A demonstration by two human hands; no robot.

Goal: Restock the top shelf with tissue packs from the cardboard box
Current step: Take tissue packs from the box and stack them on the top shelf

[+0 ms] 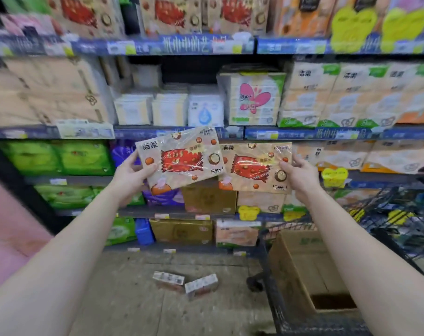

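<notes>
Left hand (131,175) grips the left tissue pack (179,161), right hand (300,173) the right tissue pack (257,166), fingers curled round outer edges; labels face forward, probably to match the top shelf (157,44) row.

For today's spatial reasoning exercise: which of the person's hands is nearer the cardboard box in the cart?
Right. The right hand is up above the cardboard box; the left hand is up and well to its left.

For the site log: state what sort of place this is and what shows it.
Likely a supermarket tissue aisle: tiered shelves stacked with tissue packs, price strips on their edges, and a wire shopping cart with a cardboard box. Left hand and right hand each grip a pack.
</notes>
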